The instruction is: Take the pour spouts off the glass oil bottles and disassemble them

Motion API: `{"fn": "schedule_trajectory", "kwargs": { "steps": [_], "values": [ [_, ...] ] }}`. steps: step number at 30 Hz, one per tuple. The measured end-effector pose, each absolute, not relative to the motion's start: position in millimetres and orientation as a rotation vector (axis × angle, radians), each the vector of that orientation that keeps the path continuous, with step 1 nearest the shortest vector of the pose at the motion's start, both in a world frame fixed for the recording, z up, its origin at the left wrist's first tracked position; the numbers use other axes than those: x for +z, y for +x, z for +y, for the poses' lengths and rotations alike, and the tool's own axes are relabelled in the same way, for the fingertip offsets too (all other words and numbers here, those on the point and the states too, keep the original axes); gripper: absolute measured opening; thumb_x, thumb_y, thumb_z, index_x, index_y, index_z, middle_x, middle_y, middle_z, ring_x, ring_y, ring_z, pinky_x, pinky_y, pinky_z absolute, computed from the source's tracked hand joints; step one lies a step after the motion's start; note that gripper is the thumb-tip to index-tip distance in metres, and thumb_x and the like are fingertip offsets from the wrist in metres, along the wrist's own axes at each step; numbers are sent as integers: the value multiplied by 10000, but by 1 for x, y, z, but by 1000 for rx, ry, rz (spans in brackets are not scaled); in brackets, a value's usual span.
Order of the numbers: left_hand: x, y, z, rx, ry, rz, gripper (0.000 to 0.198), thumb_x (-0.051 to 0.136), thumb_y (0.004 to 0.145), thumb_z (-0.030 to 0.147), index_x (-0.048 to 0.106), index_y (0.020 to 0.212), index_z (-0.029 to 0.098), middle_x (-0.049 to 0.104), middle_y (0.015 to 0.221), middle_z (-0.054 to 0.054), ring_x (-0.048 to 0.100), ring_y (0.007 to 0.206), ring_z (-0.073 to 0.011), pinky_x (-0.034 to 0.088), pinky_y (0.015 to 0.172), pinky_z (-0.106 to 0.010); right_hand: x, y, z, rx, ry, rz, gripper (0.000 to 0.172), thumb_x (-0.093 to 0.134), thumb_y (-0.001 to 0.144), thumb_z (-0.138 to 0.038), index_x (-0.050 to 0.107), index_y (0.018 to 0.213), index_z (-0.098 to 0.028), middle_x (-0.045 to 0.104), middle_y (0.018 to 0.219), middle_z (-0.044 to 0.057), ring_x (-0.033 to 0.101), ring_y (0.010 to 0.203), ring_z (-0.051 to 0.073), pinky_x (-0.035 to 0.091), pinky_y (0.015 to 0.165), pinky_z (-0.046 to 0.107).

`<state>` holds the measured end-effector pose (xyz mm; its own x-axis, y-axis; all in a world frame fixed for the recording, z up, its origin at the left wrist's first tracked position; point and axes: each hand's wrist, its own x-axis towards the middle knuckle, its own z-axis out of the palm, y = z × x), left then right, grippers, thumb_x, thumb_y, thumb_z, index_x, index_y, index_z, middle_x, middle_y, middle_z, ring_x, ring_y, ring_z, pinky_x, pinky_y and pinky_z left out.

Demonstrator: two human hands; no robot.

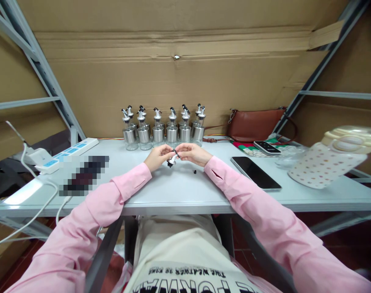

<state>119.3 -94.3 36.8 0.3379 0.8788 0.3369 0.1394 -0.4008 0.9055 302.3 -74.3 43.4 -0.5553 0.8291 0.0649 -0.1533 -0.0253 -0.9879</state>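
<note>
Both hands meet above the middle of the table, in front of a group of bottles. Between them is a small pour spout (172, 159), silver-white with black parts. My left hand (158, 156) pinches it from the left, thumb and fingertips together. From the right, my right hand (193, 154) closes its fingertips on the spout's black upper part. A small black cap (195, 172) lies on the table just below my right hand. Behind the hands stand several glass oil bottles (158, 133) with steel sleeves, each topped by a similar spout.
On the white table (173, 191) a phone (255, 173) lies at right, near a patterned tumbler (328, 158). A brown handbag (255, 124) and a small black device (266, 147) are behind. At left are a power strip (71, 152), a pixelated dark object (84, 176) and white cables.
</note>
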Motion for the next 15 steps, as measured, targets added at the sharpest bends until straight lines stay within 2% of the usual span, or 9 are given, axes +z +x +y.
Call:
{"fn": "schedule_trajectory", "kwargs": {
  "steps": [7,11,15],
  "values": [
    [38,121,-97,1164,1713,922,352,699,599,411,559,745,123,624,635,-10,567,543,-101,445,501,-215,43,302,-74,1670,-740,-1533,289,782,521,-196,645,774,-178,644,704,-22,593,651,82,441,600,202],
    [40,120,-96,1212,1720,939,354,703,593,411,559,736,121,586,547,19,511,455,-74,406,454,-202,43,300,-76,1627,-737,-1565,278,745,597,-274,633,834,-181,637,741,-12,596,708,90,453,603,197],
    [40,120,-94,1293,1649,896,382,709,579,427,541,747,128,585,546,22,542,483,-91,461,507,-235,41,294,-80,1624,-743,-1608,389,744,599,-270,569,939,-200,626,829,-7,597,779,109,489,659,235]
  ]
}}
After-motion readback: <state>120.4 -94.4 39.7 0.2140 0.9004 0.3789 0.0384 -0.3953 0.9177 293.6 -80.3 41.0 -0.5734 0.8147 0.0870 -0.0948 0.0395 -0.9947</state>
